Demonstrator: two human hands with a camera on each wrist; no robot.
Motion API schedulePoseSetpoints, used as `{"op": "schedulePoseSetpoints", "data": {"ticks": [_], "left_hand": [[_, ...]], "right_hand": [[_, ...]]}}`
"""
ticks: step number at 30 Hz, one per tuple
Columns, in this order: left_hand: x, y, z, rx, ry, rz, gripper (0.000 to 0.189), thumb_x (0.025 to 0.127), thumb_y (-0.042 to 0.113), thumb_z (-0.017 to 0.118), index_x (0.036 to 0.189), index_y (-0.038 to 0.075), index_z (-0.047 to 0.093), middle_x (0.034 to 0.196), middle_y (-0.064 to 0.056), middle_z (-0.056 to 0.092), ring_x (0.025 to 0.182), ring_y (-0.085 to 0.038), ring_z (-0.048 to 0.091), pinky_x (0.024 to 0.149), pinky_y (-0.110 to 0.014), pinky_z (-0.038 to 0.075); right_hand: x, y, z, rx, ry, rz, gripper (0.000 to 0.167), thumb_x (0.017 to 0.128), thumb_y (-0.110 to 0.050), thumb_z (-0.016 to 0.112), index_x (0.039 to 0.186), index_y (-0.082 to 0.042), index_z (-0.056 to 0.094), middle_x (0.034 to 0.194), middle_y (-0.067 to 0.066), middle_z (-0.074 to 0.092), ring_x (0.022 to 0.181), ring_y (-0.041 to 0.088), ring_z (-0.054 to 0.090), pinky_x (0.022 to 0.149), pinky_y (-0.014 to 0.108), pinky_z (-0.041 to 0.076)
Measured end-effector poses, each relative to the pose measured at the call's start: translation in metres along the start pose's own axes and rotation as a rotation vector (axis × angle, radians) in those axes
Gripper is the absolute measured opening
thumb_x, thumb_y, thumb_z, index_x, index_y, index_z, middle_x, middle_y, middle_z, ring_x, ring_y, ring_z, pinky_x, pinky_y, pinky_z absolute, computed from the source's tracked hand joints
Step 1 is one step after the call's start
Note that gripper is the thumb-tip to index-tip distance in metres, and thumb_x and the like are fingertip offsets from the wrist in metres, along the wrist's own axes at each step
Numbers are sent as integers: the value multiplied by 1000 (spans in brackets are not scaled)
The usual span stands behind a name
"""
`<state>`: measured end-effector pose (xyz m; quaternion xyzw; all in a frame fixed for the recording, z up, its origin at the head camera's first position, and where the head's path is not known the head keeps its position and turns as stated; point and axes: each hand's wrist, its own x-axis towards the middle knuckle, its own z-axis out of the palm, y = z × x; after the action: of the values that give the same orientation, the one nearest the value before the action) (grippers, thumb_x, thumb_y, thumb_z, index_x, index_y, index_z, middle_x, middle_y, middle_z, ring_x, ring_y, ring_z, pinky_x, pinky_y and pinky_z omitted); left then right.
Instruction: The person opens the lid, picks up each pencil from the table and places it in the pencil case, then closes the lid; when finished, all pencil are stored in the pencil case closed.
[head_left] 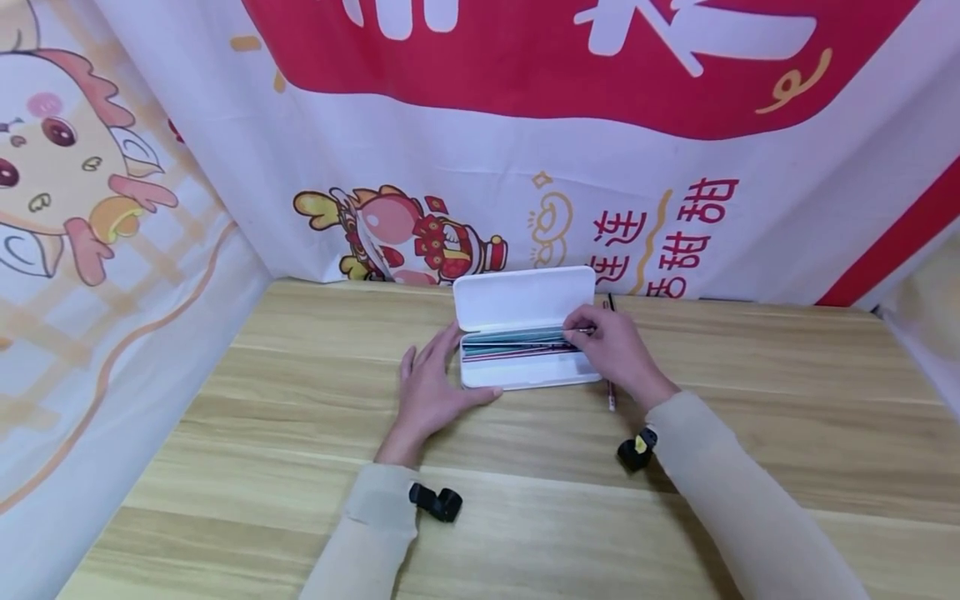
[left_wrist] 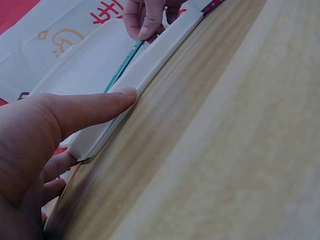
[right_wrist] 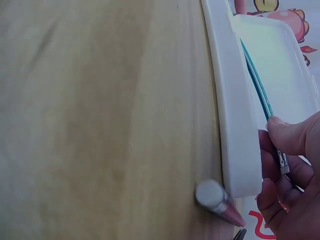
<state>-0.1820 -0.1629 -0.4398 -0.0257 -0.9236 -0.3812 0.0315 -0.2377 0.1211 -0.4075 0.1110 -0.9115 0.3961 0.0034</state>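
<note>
A white pencil case [head_left: 525, 300] lies on the table with its lid raised, several pencils inside, teal and dark ones among them. My left hand [head_left: 431, 392] holds the case's left end, thumb along the front edge and fingers round the side. Over the right end, my right hand [head_left: 611, 346] pinches a teal pencil [right_wrist: 259, 87] near its eraser end between thumb and fingers. The pencil's other end reaches down into the case, hidden behind the front wall in the right wrist view.
Just right of the case, a red pencil [right_wrist: 227, 211] with a pale end lies on the wooden table [head_left: 517, 517], and a black-tipped one [head_left: 611, 302] shows beyond my right hand. A printed cloth [head_left: 465, 150] hangs behind the table's back edge.
</note>
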Motion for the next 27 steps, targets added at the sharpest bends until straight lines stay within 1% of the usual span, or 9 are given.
{"op": "schedulePoseSetpoints", "data": {"ticks": [6, 18, 27], "left_hand": [[0, -1, -1, 5, 0, -7, 119, 75, 55, 96, 171, 31, 30, 173, 3, 42, 165, -28, 31, 138, -54, -2], [-1, 3, -1, -20, 9, 6, 118, 74, 50, 98, 170, 30, 32, 171, 1, 47, 164, -29, 32, 138, -56, -2], [-1, 1, -1, -4, 0, -8, 120, 74, 54, 97, 171, 31, 30, 171, 1, 47, 164, -28, 31, 138, -54, -2]], "right_hand": [[-1, -7, 3, -6, 24, -25, 8, 106, -13, 68, 111, -11, 75, 113, 10, 75, 102, 27, 60, 88, 39, 48], [0, -8, -3, 12, 18, -31, 8, 108, -14, 66, 112, -12, 73, 115, 9, 73, 104, 29, 59, 92, 42, 48], [4, -10, 0, 9, 29, -20, 8, 107, -12, 66, 112, -12, 72, 116, 9, 73, 105, 29, 59, 93, 43, 49]]}}
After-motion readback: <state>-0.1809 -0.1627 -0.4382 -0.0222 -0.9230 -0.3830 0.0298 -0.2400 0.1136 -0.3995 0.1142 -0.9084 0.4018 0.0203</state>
